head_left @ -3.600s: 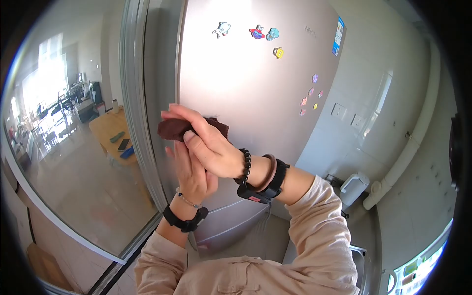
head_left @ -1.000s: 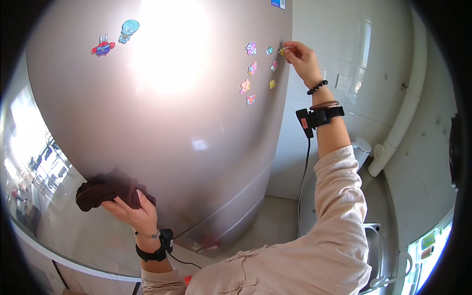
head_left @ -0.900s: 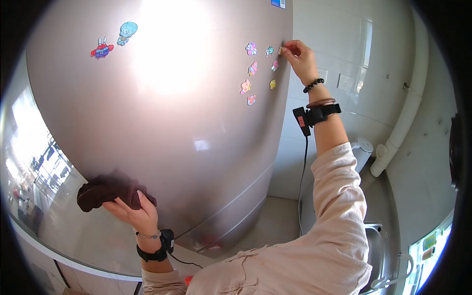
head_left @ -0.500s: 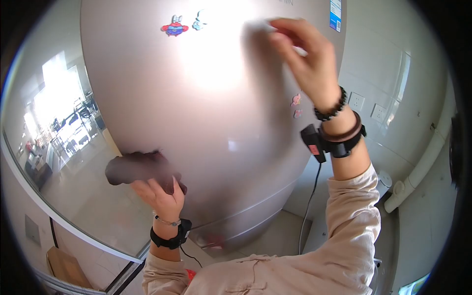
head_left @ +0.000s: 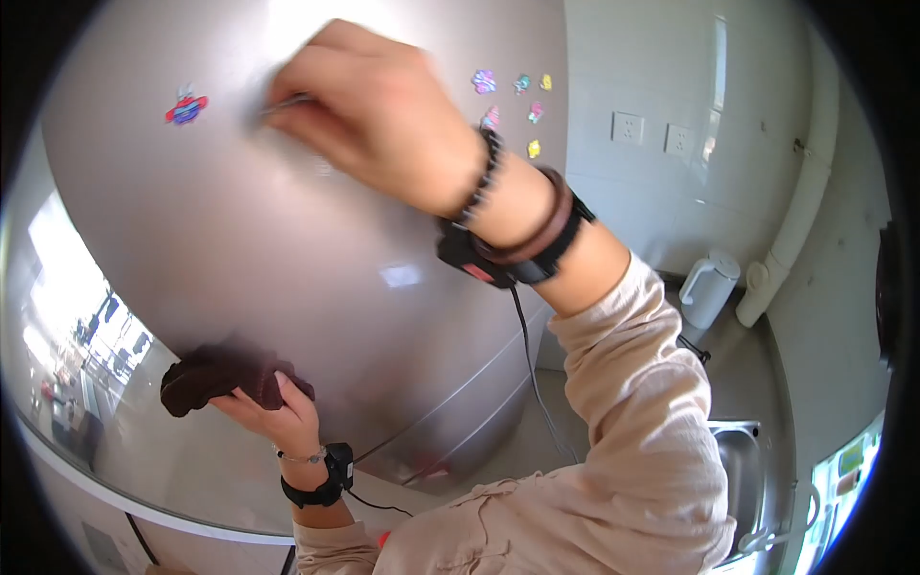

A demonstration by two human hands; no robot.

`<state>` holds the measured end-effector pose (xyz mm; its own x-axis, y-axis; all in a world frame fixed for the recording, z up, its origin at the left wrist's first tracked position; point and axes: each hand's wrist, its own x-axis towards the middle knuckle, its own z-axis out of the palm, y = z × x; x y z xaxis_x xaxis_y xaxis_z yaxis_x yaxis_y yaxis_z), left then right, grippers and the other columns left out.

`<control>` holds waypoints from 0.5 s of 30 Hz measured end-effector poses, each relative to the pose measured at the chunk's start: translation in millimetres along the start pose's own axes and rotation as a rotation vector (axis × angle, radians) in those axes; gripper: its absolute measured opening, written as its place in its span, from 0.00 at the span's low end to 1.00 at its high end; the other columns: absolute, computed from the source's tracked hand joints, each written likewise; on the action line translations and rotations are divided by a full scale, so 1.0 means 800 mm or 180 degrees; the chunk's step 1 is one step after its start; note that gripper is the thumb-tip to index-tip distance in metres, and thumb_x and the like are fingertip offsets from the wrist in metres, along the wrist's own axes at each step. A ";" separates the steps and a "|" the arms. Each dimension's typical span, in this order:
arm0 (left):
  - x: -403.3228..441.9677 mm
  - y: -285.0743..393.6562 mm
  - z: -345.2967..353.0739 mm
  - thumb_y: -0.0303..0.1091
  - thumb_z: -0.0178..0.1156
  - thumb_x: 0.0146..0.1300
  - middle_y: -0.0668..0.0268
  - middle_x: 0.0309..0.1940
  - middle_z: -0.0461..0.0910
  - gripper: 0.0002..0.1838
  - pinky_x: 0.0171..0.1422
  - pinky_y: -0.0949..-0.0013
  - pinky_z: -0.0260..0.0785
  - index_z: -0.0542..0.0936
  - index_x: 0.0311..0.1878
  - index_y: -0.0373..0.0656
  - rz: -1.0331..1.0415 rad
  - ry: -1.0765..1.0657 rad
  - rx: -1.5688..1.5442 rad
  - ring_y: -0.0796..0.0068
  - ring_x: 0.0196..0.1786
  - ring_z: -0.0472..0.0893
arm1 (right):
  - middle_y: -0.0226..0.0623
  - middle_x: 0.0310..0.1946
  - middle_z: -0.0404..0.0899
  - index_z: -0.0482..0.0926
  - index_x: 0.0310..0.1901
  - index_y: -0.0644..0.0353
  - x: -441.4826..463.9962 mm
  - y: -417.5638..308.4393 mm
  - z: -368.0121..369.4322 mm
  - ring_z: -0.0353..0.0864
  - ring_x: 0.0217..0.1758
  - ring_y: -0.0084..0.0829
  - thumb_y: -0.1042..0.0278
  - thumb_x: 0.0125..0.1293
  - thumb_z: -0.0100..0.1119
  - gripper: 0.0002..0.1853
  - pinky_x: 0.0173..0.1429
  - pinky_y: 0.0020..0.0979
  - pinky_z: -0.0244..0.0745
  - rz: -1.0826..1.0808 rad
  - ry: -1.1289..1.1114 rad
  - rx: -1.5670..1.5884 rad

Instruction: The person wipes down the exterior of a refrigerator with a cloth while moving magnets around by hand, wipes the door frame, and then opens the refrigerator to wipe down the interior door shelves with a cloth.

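My left hand grips a dark brown cloth, bunched up low against the shiny grey-pink refrigerator door. Higher up, my right hand is closed in a pinch close to the door. Something small and greyish shows at its fingertips, too blurred to name. Left of those fingers, a red and blue cartoon magnet sits on the door. Several small colourful magnets, one of them purple, are on the door right of my hand.
Two wall sockets are on the tiled wall at right. A white kettle stands on the counter near a white pipe. A metal sink lies at lower right. A black cable hangs from my right wrist strap.
The view has turned right, bringing the kettle and sink into sight. My right hand has moved left and down across the door. The pale blue magnet no longer shows. My left hand still holds the cloth.
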<state>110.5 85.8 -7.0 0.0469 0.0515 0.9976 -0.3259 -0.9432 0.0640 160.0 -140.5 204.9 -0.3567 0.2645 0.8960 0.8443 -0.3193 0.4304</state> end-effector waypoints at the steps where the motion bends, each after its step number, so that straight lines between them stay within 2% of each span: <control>1: 0.003 0.003 -0.002 0.39 0.48 0.65 0.38 0.65 0.48 0.40 0.65 0.60 0.55 0.38 0.67 0.24 0.0073 -0.0092 0.0157 0.50 0.64 0.62 | 0.37 0.30 0.75 0.77 0.32 0.61 -0.018 -0.007 -0.030 0.77 0.30 0.31 0.79 0.50 0.62 0.07 0.31 0.26 0.73 0.0141 0.0160 -0.0006; 2: 0.001 0.004 0.002 0.39 0.48 0.65 0.38 0.65 0.48 0.40 0.65 0.60 0.55 0.38 0.67 0.24 0.0072 -0.0086 0.0134 0.50 0.64 0.62 | 0.36 0.33 0.77 0.77 0.34 0.63 -0.043 -0.002 -0.057 0.78 0.33 0.26 0.82 0.53 0.59 0.06 0.35 0.23 0.75 0.0381 0.0410 -0.0438; 3: -0.002 0.002 0.006 0.36 0.48 0.64 0.39 0.65 0.48 0.38 0.64 0.59 0.55 0.41 0.67 0.26 0.0092 0.0049 0.0073 0.49 0.62 0.63 | 0.35 0.35 0.78 0.78 0.36 0.63 -0.073 0.013 -0.075 0.78 0.35 0.24 0.82 0.57 0.55 0.07 0.38 0.22 0.76 0.0857 0.1043 -0.0115; 4: -0.003 0.000 0.006 0.34 0.48 0.63 0.39 0.65 0.48 0.36 0.63 0.58 0.56 0.44 0.67 0.28 0.0112 0.0176 0.0027 0.47 0.61 0.64 | 0.33 0.35 0.78 0.78 0.40 0.64 -0.102 0.037 -0.104 0.77 0.35 0.21 0.81 0.61 0.51 0.07 0.40 0.22 0.76 0.1310 0.1164 -0.0471; 6: -0.003 0.002 0.009 0.38 0.48 0.64 0.39 0.64 0.50 0.38 0.63 0.59 0.56 0.41 0.67 0.27 0.0021 0.0208 -0.0003 0.48 0.62 0.63 | 0.32 0.33 0.78 0.78 0.41 0.65 -0.152 0.084 -0.149 0.77 0.34 0.21 0.77 0.63 0.51 0.07 0.42 0.22 0.75 0.2396 0.1393 0.0065; 8: -0.004 0.001 0.010 0.41 0.47 0.65 0.39 0.64 0.52 0.40 0.64 0.60 0.56 0.38 0.67 0.25 -0.0075 0.0231 -0.0065 0.50 0.63 0.63 | 0.30 0.32 0.78 0.77 0.43 0.65 -0.197 0.113 -0.181 0.77 0.33 0.20 0.74 0.64 0.53 0.09 0.43 0.22 0.75 0.3308 0.1329 0.0356; 9: -0.005 -0.002 0.009 0.41 0.47 0.65 0.39 0.64 0.52 0.40 0.63 0.60 0.57 0.38 0.67 0.25 -0.0084 0.0231 -0.0045 0.49 0.63 0.63 | 0.31 0.29 0.78 0.77 0.40 0.65 -0.211 0.121 -0.183 0.78 0.30 0.21 0.73 0.62 0.55 0.07 0.36 0.20 0.73 0.3463 0.1396 0.0567; 14: -0.003 -0.004 0.010 0.41 0.46 0.66 0.39 0.63 0.53 0.40 0.63 0.59 0.59 0.38 0.67 0.26 0.0072 0.0265 0.0180 0.48 0.63 0.63 | 0.34 0.31 0.79 0.76 0.39 0.65 -0.242 0.136 -0.174 0.79 0.32 0.22 0.73 0.60 0.57 0.07 0.35 0.21 0.74 0.3779 0.0895 0.0322; 15: -0.003 -0.005 0.010 0.42 0.46 0.66 0.38 0.63 0.52 0.40 0.63 0.59 0.58 0.38 0.67 0.26 0.0063 0.0246 0.0144 0.47 0.63 0.63 | 0.33 0.31 0.78 0.75 0.40 0.66 -0.243 0.138 -0.169 0.79 0.32 0.22 0.73 0.61 0.57 0.08 0.37 0.21 0.75 0.3790 0.0845 0.0229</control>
<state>119.4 86.8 -10.2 -0.0327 0.0561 0.9979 -0.2830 -0.9581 0.0446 268.4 -349.9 92.8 0.5909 -0.3555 0.7242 0.7162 -0.1820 -0.6738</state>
